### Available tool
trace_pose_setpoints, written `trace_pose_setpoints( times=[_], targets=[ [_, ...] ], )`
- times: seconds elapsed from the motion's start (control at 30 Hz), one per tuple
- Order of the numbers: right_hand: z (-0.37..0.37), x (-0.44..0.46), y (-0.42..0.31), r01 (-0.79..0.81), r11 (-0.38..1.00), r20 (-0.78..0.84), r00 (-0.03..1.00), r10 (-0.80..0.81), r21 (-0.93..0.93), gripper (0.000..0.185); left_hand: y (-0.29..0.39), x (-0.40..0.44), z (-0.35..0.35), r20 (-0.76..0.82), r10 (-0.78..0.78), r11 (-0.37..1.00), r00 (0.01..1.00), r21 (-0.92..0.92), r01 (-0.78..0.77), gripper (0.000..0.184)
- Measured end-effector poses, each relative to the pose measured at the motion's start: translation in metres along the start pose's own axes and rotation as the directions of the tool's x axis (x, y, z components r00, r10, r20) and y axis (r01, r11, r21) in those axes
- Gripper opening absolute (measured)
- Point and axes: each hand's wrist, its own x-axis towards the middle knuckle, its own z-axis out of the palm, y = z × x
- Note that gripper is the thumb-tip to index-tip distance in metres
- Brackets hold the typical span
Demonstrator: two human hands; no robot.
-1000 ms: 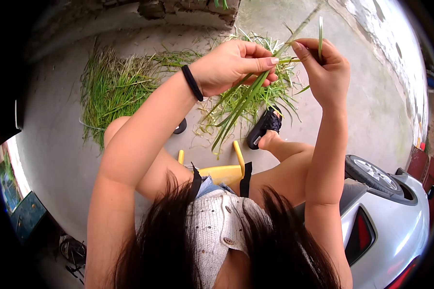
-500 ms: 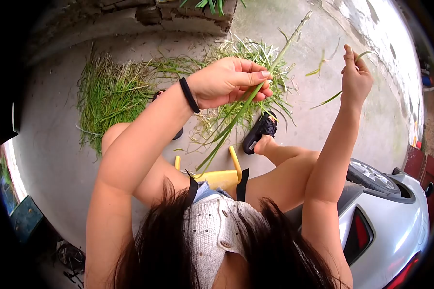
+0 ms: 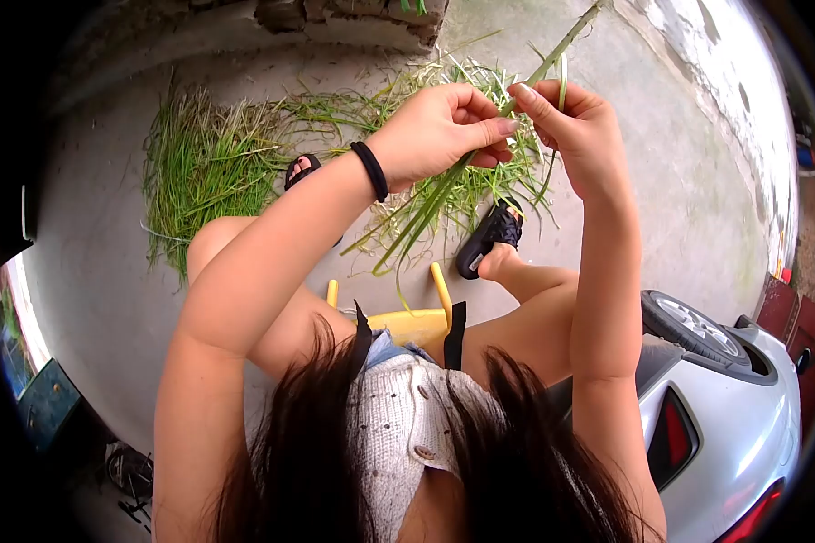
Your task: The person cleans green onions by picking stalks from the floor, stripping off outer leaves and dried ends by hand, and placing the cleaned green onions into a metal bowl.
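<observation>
In front of me my left hand (image 3: 445,131), with a black band at the wrist, is closed around a long green plant stalk (image 3: 563,47). The stalk's bare upper end points away to the right, and its long narrow leaves (image 3: 426,210) hang down toward my lap. My right hand (image 3: 581,136) meets the stalk just above the left one, thumb and finger pinched at it. A thin leaf strip (image 3: 563,80) loops out of the right hand's fingers. What exactly lies under the pinching fingertips is hidden.
Long green grass-like leaves lie in a pile (image 3: 213,172) at left; loose trimmings (image 3: 407,109) spread behind my hands. My sandalled foot (image 3: 493,237) and a yellow stool (image 3: 407,324) are below. A silver toy car (image 3: 743,407) stands at right, a wall (image 3: 715,81) beyond.
My right hand has moved left from the far right, bringing the leaf strip to the stalk, and now pinches beside my left hand. The left hand has shifted slightly and keeps its hold.
</observation>
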Motion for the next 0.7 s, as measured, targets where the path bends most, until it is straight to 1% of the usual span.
trace_pose_setpoints(
  times=[0.03,0.1,0.17,0.3,0.4,0.5,0.57,0.6,0.7],
  targets=[
    [0.0,0.0,0.0,-0.003,1.0,0.007,1.0,0.003,0.007,0.025,-0.003,0.002,-0.001,-0.016,0.038,0.999,0.999,0.016,-0.038,0.025],
    [-0.002,0.001,0.001,-0.008,1.0,0.022,1.0,0.007,0.019,0.024,-0.004,0.002,-0.003,-0.024,0.05,0.998,0.998,0.039,-0.049,0.022],
    [0.001,0.0,0.0,0.029,1.0,0.028,0.999,-0.029,0.012,0.022,-0.005,0.003,-0.005,-0.042,0.072,0.994,0.997,0.081,-0.068,0.02],
    [0.0,-0.003,-0.003,0.066,0.996,0.066,0.996,-0.062,-0.055,0.021,-0.005,0.002,-0.006,0.017,0.077,0.995,0.997,0.065,-0.078,0.018],
    [-0.002,-0.002,-0.002,0.053,0.999,0.09,0.995,-0.052,-0.007,0.02,-0.004,0.001,-0.006,0.058,0.064,0.997,0.996,0.031,-0.066,0.017],
    [-0.005,-0.001,0.002,0.073,0.997,0.061,0.995,-0.075,0.038,0.018,0.001,-0.002,-0.005,0.112,0.012,1.0,0.994,-0.019,-0.01,0.018],
    [-0.005,-0.002,0.0,0.084,0.996,0.023,0.996,-0.084,0.004,0.018,0.002,-0.002,-0.007,0.158,-0.015,0.996,0.987,-0.081,0.028,0.019],
    [-0.006,-0.001,-0.002,0.091,0.996,0.0,0.996,-0.091,-0.015,0.018,0.004,-0.002,-0.008,0.165,-0.04,0.997,0.986,-0.064,0.051,0.019],
    [-0.017,0.006,0.006,0.122,0.986,-0.161,0.977,-0.139,-0.109,0.018,-0.003,0.0,-0.008,0.183,-0.012,0.999,0.983,-0.045,0.021,0.019]
  ],
)
